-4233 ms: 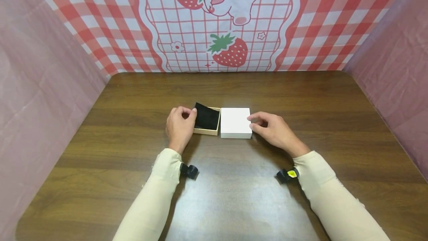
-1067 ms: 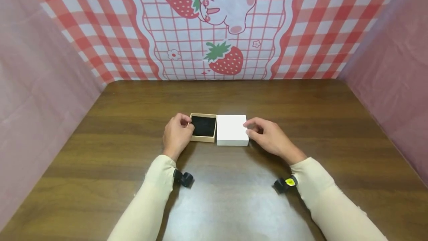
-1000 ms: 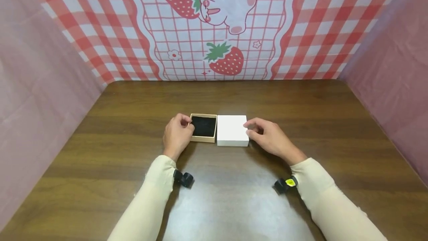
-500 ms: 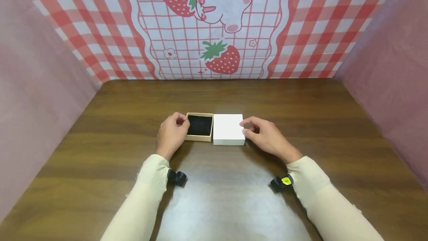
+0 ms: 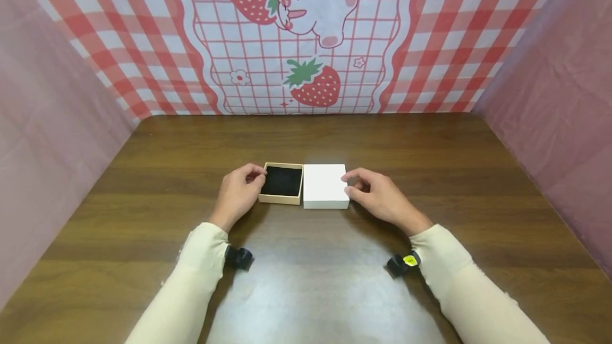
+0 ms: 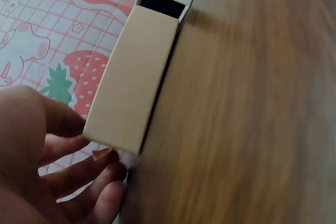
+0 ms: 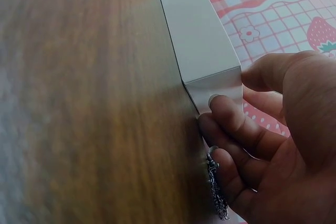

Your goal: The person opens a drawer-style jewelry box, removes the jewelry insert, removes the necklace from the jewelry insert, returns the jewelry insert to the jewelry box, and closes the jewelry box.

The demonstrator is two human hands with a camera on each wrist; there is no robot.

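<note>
A small tan box base (image 5: 281,199) lined with a black pad (image 5: 282,181) lies uncovered on the table, its inside facing up. Right against it on the right sits a white box lid (image 5: 325,186), top face up. My left hand (image 5: 239,190) has loosely bent fingers at the base's left edge, also seen by the left wrist camera (image 6: 58,156). The fingertips of my right hand (image 5: 382,195) touch the lid's right end. Below those fingers, in the right wrist view, shows a silvery chain-like strand (image 7: 216,187), partly hidden by the fingers.
The brown wooden table (image 5: 306,280) spreads around the boxes. A red-checked cloth with strawberries (image 5: 315,86) hangs behind it, and pink cloths (image 5: 57,94) hang at both sides. Black wrist cameras (image 5: 239,258) jut inward from both cuffs.
The black pad, earlier tilted up in my left fingers, now lies flat inside the base. My left hand has let it go and drawn back slightly leftward; my right hand stays at the lid.
</note>
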